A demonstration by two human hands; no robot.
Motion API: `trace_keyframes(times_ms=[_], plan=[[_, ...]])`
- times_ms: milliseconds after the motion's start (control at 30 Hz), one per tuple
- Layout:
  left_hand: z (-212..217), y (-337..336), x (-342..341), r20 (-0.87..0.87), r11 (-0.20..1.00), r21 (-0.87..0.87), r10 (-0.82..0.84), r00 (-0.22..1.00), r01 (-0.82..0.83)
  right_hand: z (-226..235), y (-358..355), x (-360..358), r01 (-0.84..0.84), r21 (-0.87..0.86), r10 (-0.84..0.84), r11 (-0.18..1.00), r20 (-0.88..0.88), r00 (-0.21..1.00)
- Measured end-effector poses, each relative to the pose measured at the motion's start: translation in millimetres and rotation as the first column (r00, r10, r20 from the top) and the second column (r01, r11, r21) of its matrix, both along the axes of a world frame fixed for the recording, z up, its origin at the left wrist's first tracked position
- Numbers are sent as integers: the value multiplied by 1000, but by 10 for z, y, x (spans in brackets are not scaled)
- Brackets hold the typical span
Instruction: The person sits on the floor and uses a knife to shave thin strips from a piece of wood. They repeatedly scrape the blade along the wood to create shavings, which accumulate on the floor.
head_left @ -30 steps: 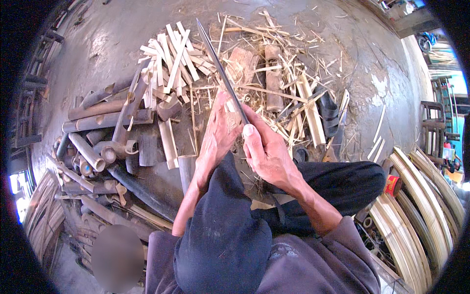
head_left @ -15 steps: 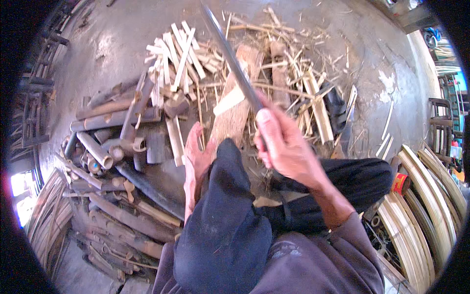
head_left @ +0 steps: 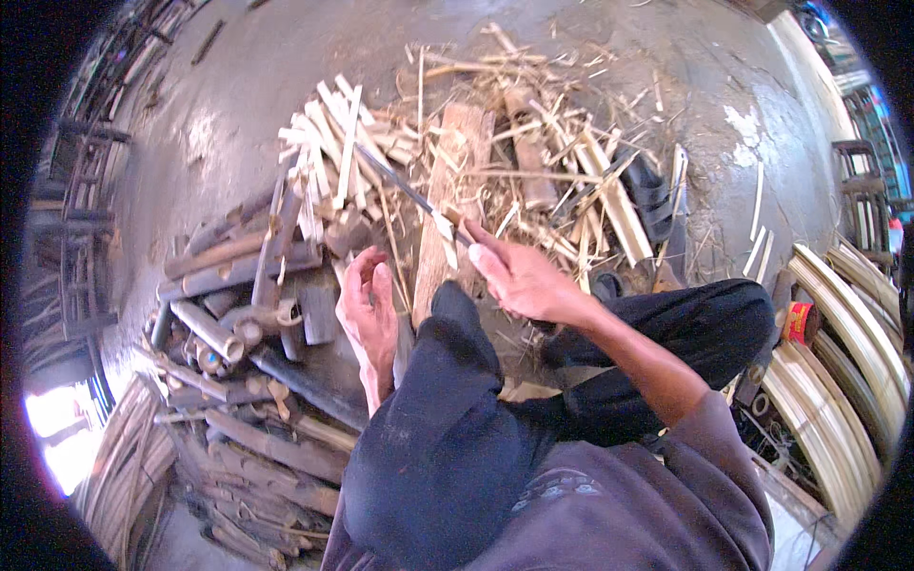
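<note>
My right hand [head_left: 535, 283] is closed round the handle of a long-bladed machete [head_left: 404, 187]. Its dark blade points away to the far left, low over a worn wooden board [head_left: 461, 128]. Right by the blade, on the board, is a short pale piece of split bamboo [head_left: 445, 237]. My left hand [head_left: 369, 312] hovers left of my raised knee, its fingers loosely bent and the thumb apart, with nothing visible in it. Beyond it lies a heap of pale split bamboo sticks [head_left: 333, 133].
Dark bamboo lengths [head_left: 243, 271] are piled at the left. Shavings and a split bamboo length [head_left: 617, 205] lie right of the board, near a black sandal-like object [head_left: 647, 195]. Long bent bamboo strips [head_left: 824, 419] and a red can [head_left: 800, 322] stand at the right.
The machete has come down from its raised position to low over the board, its blade swinging to the left. My left hand has moved slightly left, its fingers more bent.
</note>
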State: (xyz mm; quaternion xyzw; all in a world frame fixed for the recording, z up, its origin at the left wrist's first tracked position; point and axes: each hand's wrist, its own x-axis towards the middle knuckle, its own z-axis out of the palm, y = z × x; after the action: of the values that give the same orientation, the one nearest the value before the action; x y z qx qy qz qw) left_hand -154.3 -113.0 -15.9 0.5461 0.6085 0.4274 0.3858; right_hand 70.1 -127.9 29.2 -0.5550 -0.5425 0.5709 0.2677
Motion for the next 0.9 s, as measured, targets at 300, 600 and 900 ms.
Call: trace_keyframes(times_ms=[300, 600, 900], plan=[[428, 732, 1026, -412, 750, 406, -360, 837, 523, -261, 178, 356, 66, 90, -72, 994, 59, 996], [379, 1241, 1543, -595, 582, 354, -464, 656, 732, -527, 337, 769, 141, 126, -144, 982, 16, 989], [185, 1365, 1913, -758, 498, 361, -336, 559, 788, -860, 480, 1039, 182, 123, -195, 976, 103, 975]])
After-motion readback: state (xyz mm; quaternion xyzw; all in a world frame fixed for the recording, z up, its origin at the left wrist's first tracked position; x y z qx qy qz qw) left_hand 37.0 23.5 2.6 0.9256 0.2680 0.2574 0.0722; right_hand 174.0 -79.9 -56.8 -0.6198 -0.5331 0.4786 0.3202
